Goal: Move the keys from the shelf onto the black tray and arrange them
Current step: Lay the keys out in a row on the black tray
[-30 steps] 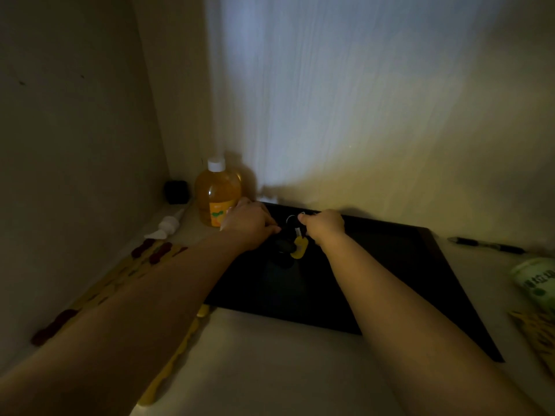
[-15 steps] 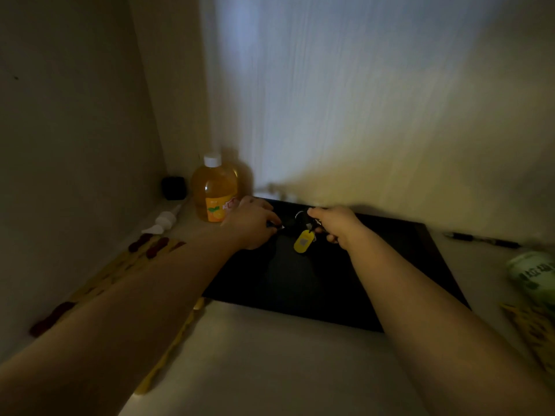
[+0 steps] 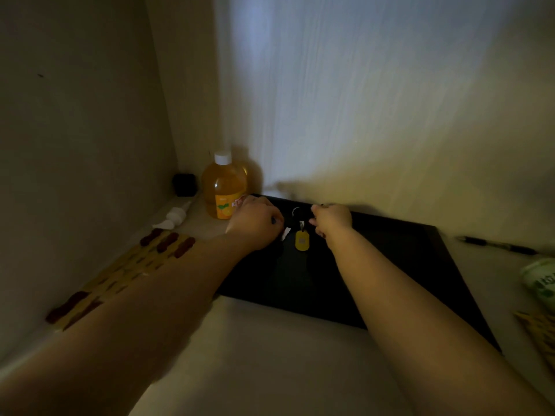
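The yellow tag (image 3: 301, 240) now lies flat on the black tray (image 3: 405, 265), mid-frame; left hand (image 3: 255, 225) and right hand (image 3: 332, 219) pinch keys (image 3: 297, 216) apart, likely spreading them.

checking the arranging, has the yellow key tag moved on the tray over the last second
Yes. The yellow key tag has shifted right, away from the orange bottle, and now lies clear between both hands on the black tray.

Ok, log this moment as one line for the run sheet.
stage: arranging keys | left hand: on black tray, closed | right hand: beside key ring | yellow tag: on tray, between hands
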